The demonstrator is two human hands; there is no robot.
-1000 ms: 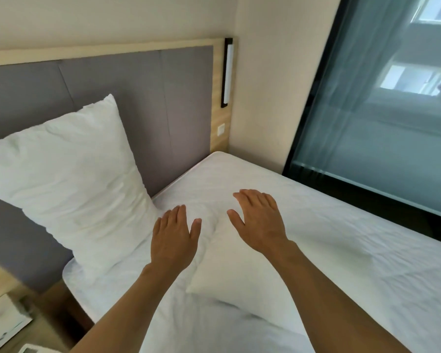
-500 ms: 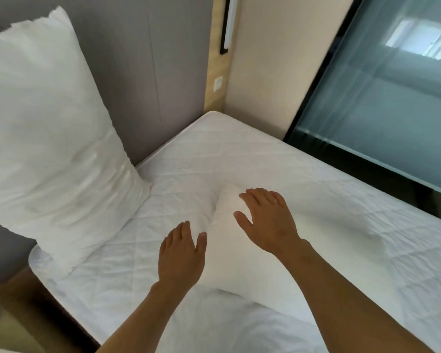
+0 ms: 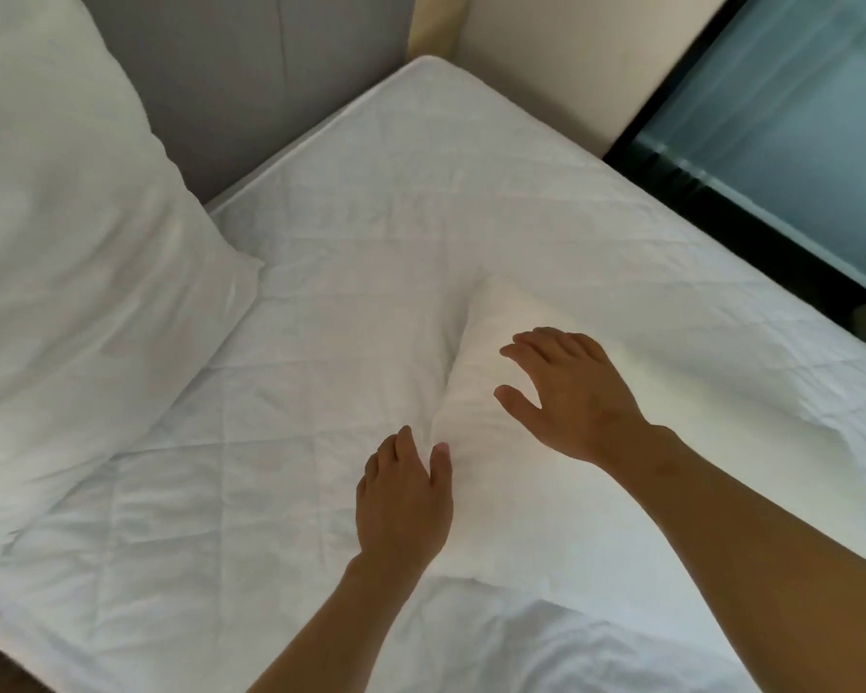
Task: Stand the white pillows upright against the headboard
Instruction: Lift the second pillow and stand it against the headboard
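One white pillow (image 3: 66,252) leans upright against the grey padded headboard (image 3: 251,77) at the left. A second white pillow (image 3: 516,497) lies flat on the mattress (image 3: 421,202) in the middle. My left hand (image 3: 403,497) is at that pillow's near left edge, fingers apart, the thumb touching it. My right hand (image 3: 568,392) hovers over the pillow's upper part, fingers spread, holding nothing.
A beige wall (image 3: 546,52) meets the bed's far corner. A dark-framed glass pane (image 3: 791,127) with a sheer curtain runs along the bed's right side. The quilted mattress cover is wrinkled near the front.
The view has tilted downward and moved closer to the bed. Both hands have dropped toward the flat pillow, the left one reaching its edge.
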